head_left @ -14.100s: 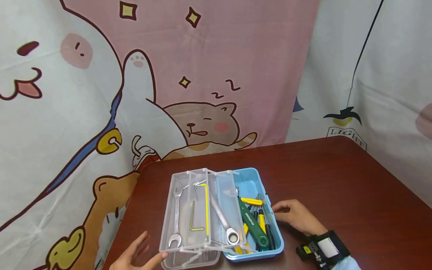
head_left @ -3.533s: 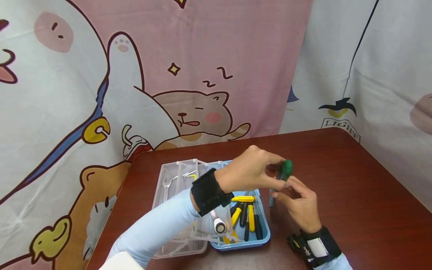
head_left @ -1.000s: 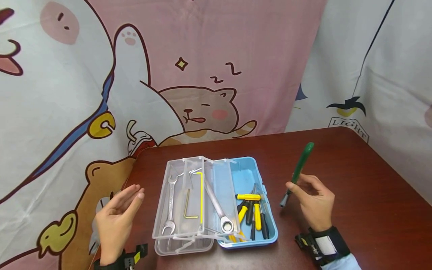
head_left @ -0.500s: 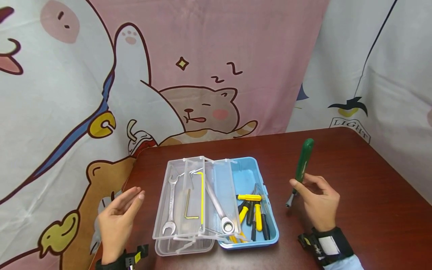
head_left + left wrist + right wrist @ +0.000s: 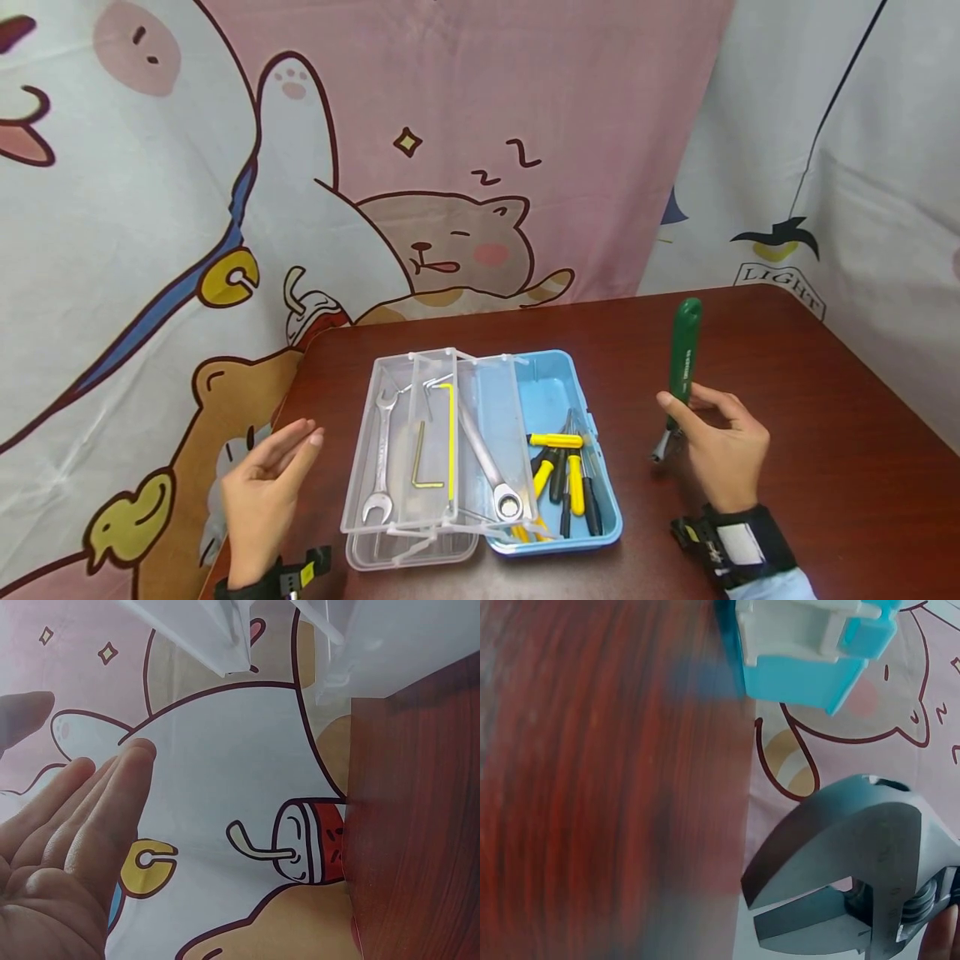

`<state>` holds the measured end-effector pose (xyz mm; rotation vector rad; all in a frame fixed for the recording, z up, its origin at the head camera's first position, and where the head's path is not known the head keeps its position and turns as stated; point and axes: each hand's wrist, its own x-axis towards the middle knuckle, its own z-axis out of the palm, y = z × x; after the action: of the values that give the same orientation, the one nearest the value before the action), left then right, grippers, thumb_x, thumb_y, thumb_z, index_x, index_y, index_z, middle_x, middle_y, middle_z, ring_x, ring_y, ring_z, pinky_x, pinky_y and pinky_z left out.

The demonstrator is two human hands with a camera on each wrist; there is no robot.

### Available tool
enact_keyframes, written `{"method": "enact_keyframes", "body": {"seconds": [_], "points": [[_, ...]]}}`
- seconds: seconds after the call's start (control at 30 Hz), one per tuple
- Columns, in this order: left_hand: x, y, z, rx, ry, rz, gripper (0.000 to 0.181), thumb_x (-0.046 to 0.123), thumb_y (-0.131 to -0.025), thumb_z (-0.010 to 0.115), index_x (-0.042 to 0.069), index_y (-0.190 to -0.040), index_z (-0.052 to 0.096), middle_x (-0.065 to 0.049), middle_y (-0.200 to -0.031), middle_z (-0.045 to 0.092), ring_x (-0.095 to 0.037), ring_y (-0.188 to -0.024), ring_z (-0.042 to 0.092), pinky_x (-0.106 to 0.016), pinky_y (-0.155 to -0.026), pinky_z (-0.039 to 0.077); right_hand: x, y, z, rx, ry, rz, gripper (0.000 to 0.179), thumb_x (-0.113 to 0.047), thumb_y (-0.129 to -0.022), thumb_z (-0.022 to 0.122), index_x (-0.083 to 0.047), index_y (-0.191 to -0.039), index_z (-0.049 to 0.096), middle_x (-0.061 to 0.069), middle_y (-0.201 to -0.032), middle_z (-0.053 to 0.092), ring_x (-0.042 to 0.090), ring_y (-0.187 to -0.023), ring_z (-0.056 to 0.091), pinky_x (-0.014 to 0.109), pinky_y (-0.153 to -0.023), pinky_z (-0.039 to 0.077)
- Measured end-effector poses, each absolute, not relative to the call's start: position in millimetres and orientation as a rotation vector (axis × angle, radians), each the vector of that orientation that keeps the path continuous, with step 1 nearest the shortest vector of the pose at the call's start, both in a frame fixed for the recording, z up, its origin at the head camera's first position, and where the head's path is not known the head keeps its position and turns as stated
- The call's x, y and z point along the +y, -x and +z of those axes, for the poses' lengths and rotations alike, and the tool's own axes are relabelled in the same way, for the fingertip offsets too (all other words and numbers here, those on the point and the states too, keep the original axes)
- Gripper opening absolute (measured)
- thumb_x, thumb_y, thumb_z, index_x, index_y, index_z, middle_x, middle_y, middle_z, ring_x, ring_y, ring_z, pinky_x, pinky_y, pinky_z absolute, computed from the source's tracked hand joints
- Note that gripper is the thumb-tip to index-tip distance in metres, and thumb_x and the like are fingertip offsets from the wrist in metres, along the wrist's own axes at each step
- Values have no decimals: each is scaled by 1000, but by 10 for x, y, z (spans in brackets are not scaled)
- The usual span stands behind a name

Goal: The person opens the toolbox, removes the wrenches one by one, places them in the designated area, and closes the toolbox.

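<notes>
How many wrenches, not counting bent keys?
3: a green-handled wrench in the right hand, a silver open-ended wrench in the clear trays, and a ring-ended wrench right of the bent keys. Others may hide in the blue box.

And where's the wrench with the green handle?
In the head view, the green-handled wrench is on the right side, handle up, held in the person's right hand, to the right of the blue toolbox.

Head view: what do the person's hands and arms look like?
Left hand and right hand: ungloved. Left: black band, black device with yellow mark, no sleeve in view. Right: black strap, white patch, black module, light-blue sleeve.
</notes>
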<state>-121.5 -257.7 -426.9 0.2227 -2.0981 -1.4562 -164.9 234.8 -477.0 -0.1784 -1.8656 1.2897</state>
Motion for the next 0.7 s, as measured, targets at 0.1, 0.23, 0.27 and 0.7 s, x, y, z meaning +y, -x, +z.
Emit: {"method": "enact_keyframes", "body": {"seconds": [0.1, 0.23, 0.27, 0.7], "points": [[-2581, 1213, -4278, -2091, -239, -1485, 34, 22, -80, 76, 15, -113, 70, -7, -109, 70, -16, -95, 67, -23, -79, 51, 2381, 1652, -4786, -1892, 230, 1253, 37, -15, -65, 88, -18, -100, 75, 5, -83, 66, 11, -74, 59, 16, -62, 44], [-2585, 1213, -4283, -2080, -247, -1514, 34, 21, -80, 76, 14, -113, 70, -8, -109, 70, -16, -96, 67, -24, -79, 51, 2426, 1646, -4792, -1922, 294, 1207, 38, -22, -65, 88, -20, -100, 75, 1, -84, 66, 10, -73, 60, 14, -61, 44], [-2584, 1212, -4283, -2078, -249, -1517, 34, 21, -80, 76, 14, -113, 70, -8, -108, 70, -16, -96, 67, -24, -79, 51, 2438, 1644, -4791, -1930, 311, 1197, 38, -23, -65, 88, -20, -100, 75, 0, -84, 66, 9, -73, 60, 14, -62, 44], [-2570, 1202, -4260, -2067, -256, -1523, 33, 20, -80, 77, 12, -112, 70, -9, -108, 70, -15, -94, 67, -22, -78, 51, 2600, 1620, -4716, -2137, 457, 1035, 46, -45, -66, 85, -17, -102, 75, 4, -83, 69, -2, -67, 53, 22, -56, 36]]}}
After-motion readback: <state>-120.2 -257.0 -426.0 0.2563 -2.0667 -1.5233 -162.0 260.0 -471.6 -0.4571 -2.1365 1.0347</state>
